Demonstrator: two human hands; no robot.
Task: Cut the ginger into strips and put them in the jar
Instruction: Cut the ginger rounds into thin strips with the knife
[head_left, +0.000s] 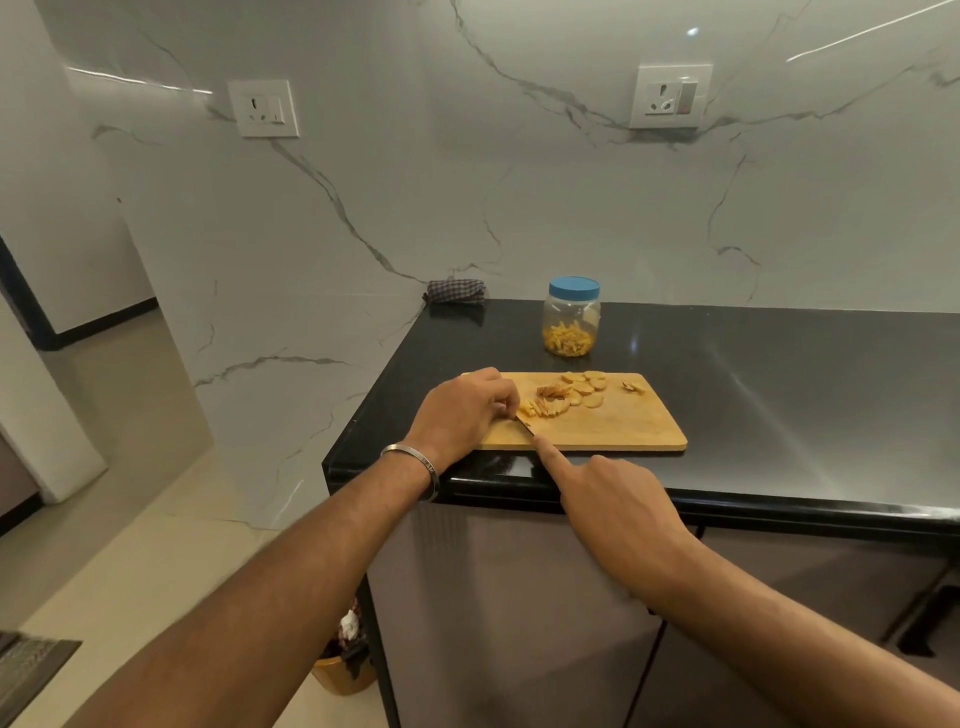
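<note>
Hands: I had the left hand resting curled on the near-left part of the board, fingertips tucked against the ginger stack to steady it; a metal bangle sat on that wrist. The right hand was closed round a knife handle I could not see, index finger stretched forward along the spine; only a sliver of the blade showed, tip at the left end of the stack.

Worktop: black, glossy, carrying everything below.

Cutting board: wooden, lying at the worktop's near edge.

Jar: clear plastic, blue lid on, standing just behind the board, already roughly a third full of yellow strips.

Cloth: checked, folded, in the back corner against the wall, well apart from the work.

Ginger slices: round coins, uncut, spread over the far middle of the board.

Ginger stack: slices fanned under my left fingertips, partly cut into strips.

Scraps: a small bit lying apart toward the board's right.

Step in hand, as I judged it: slicing the stack into strips, midway through the task. The next move called for short downward cuts with the left fingertips retreating ahead of the blade; the jar's lid would need removing before any transfer.
</note>
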